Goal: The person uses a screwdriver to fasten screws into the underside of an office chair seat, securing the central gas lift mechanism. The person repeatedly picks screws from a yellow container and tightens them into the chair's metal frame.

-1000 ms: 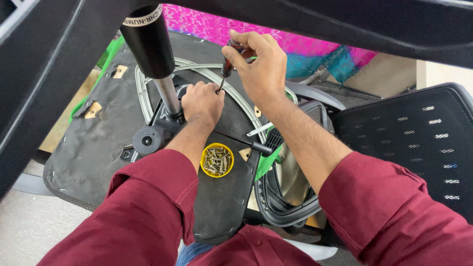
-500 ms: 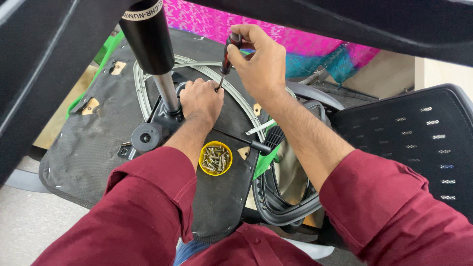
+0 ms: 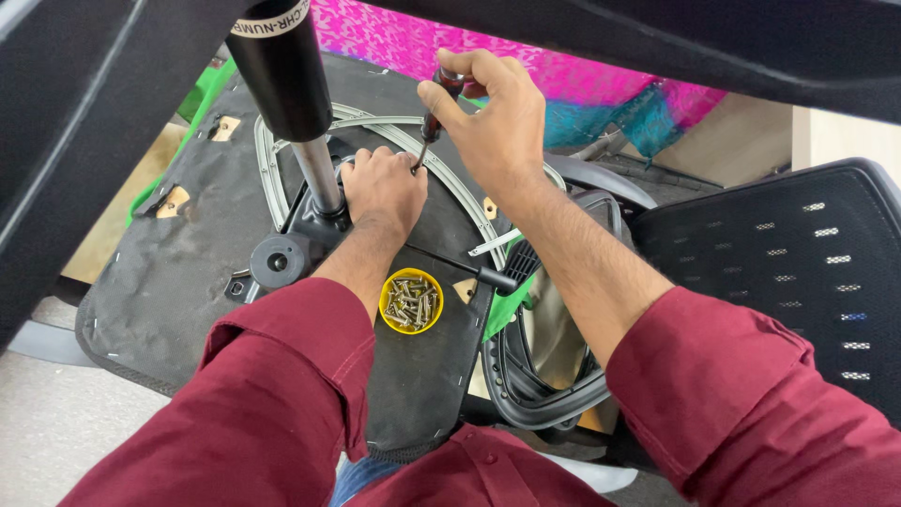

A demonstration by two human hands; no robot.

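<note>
Screwdriver at work on the underside of an office chair seat.

My right hand (image 3: 493,122) is closed around a screwdriver (image 3: 434,117) with a dark red handle, its thin shaft pointing down at the black metal mechanism plate (image 3: 314,221). My left hand (image 3: 383,188) presses there, fingers curled; I think it steadies a screw, but the tip is hidden. The tip could slip off and hit those fingers, because they lie so close. The yellow round cup of screws (image 3: 411,300) sits on the matte fabric seat bottom (image 3: 178,272), just beside my left forearm, which could tip it.
</note>
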